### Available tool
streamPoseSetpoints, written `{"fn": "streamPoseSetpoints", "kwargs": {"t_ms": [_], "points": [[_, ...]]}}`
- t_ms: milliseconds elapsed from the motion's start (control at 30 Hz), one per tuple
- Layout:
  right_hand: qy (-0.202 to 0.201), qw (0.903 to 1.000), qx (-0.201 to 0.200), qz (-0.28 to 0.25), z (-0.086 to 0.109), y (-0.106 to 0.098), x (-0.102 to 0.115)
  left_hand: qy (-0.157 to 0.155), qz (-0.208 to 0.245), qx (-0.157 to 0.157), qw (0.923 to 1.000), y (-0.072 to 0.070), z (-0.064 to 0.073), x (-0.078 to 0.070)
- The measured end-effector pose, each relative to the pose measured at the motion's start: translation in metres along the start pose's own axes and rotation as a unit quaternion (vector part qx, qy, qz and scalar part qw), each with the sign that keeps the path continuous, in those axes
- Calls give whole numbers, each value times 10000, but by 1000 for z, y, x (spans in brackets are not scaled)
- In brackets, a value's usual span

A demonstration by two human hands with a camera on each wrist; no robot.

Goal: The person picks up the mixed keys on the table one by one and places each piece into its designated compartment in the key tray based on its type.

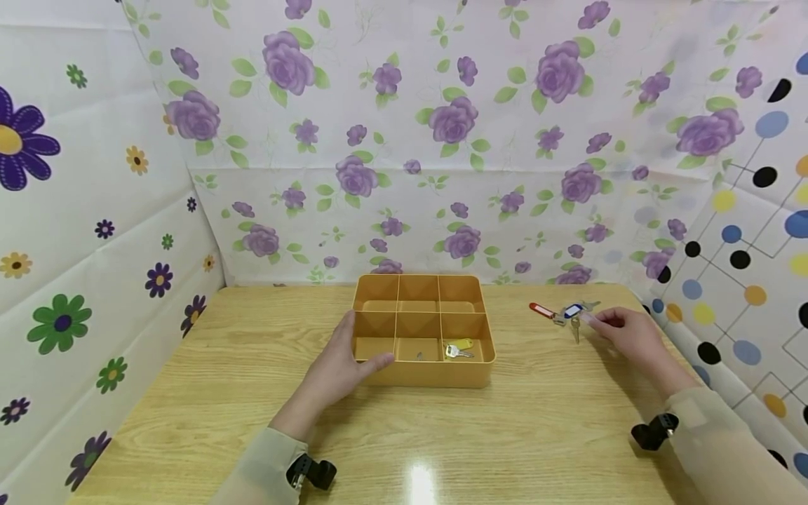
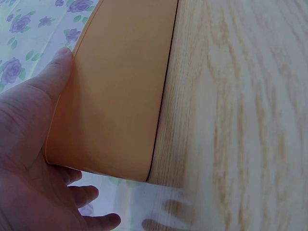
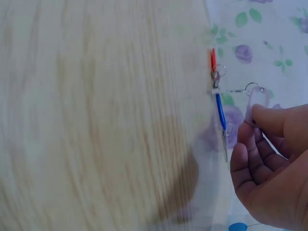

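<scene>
My left hand (image 1: 334,365) rests at the near left corner of an orange six-compartment tray (image 1: 429,375). In the left wrist view its thumb lies against the tray's rim, with the other fingers extended beside the side wall. My right hand (image 1: 634,340) pinches a clear key tag (image 3: 258,98) between thumb and fingertips; a ring and key (image 3: 236,91) hang from the tag. Close beside it on the table are a blue-tagged key (image 1: 573,311) and a red-tagged key (image 1: 541,311). Inside the tray's near right compartment lies a yellow-tagged key (image 1: 459,350).
A small grey piece (image 1: 419,356) shows in the tray's near middle compartment. The wooden table (image 1: 505,435) has a flowered sheet (image 1: 404,140) along its back edge and patterned sheets on both sides. The right hand is near the table's right edge.
</scene>
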State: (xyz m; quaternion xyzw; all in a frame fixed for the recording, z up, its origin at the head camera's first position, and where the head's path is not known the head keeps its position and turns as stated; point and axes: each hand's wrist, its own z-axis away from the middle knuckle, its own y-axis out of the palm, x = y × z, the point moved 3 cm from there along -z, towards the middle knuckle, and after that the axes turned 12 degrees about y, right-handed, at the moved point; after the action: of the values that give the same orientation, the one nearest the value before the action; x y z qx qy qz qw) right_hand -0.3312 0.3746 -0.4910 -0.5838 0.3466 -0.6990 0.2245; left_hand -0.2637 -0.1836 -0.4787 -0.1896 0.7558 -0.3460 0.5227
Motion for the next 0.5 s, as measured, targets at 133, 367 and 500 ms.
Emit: {"fn": "streamPoseSetpoints", "kwargs": {"t_ms": [133, 367, 500], "points": [[62, 9996, 153, -228, 1, 4, 4, 30, 9, -34, 10000, 0, 0, 1], [144, 9956, 510, -774, 6, 12, 16, 10, 14, -28, 10000, 0, 0, 2], [113, 9910, 740, -1110, 12, 15, 28, 5, 13, -45, 10000, 0, 0, 1]]}}
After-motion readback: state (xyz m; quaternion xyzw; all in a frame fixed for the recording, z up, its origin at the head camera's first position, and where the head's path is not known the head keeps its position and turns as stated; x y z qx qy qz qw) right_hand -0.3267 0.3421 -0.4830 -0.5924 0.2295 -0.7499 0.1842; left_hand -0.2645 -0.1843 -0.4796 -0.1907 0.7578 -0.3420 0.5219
